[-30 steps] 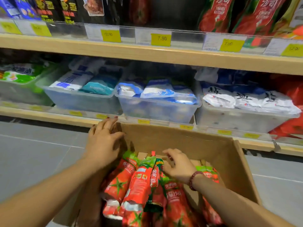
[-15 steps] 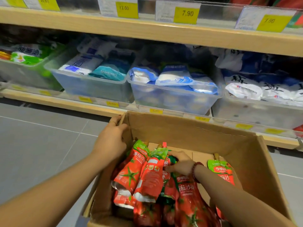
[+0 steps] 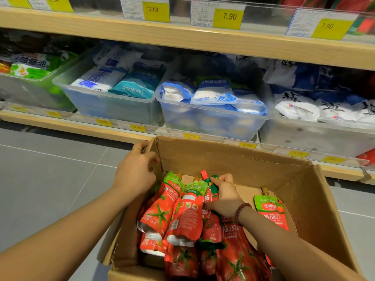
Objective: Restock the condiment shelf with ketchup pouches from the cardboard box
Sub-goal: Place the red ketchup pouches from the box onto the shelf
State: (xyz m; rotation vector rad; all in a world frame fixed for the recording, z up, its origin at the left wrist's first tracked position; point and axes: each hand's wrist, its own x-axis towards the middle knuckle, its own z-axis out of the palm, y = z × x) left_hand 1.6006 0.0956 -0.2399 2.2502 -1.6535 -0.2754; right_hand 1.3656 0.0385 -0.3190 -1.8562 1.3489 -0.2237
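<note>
Below the shelf [image 3: 182, 40], your left hand [image 3: 135, 174] is closed over the far-left corner of the box [image 3: 233, 161], fingers wrapped round its edge. Your right hand [image 3: 224, 196] is down inside, fingers curled shut around the top of a pouch [image 3: 210, 191] near its red spout. More pouches lie heaped along the left side, and one [image 3: 271, 210] stands apart against the right wall.
</note>
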